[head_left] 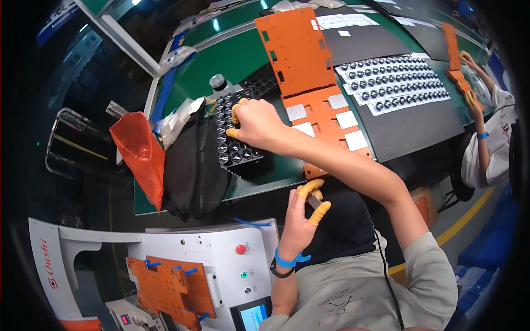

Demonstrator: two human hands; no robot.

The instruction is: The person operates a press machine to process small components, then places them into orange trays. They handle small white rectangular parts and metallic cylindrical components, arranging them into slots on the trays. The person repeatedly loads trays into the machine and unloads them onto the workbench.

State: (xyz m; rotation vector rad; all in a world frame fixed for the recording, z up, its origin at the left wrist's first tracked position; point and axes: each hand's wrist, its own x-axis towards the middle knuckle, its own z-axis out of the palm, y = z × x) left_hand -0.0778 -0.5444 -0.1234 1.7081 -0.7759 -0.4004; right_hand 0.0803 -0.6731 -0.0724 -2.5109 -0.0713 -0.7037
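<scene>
My right hand [255, 122] reaches over a tray [243, 160] filled with rows of round black parts [223, 149]. Yellow cots cover its thumb and forefinger, which are spread apart above the parts, and I make out nothing held between them. Low in front of the table edge, my left hand [302, 220] pinches a small flat grey piece [314, 202] between yellow-cotted fingertips. A blue band is round that wrist. Between the tray and a dark mat stands an orange hinged fixture [326, 110], its upper plate raised, with several white square plates [347, 119] on its lower half.
White strips with black knobs [395, 83] lie on the dark mat [414, 132]. A black bag [193, 165] and an orange pouch [141, 154] hang at the table's left edge. A white machine [221, 248] stands lower left. At right, a co-worker's hands [472, 99] hold an orange fixture.
</scene>
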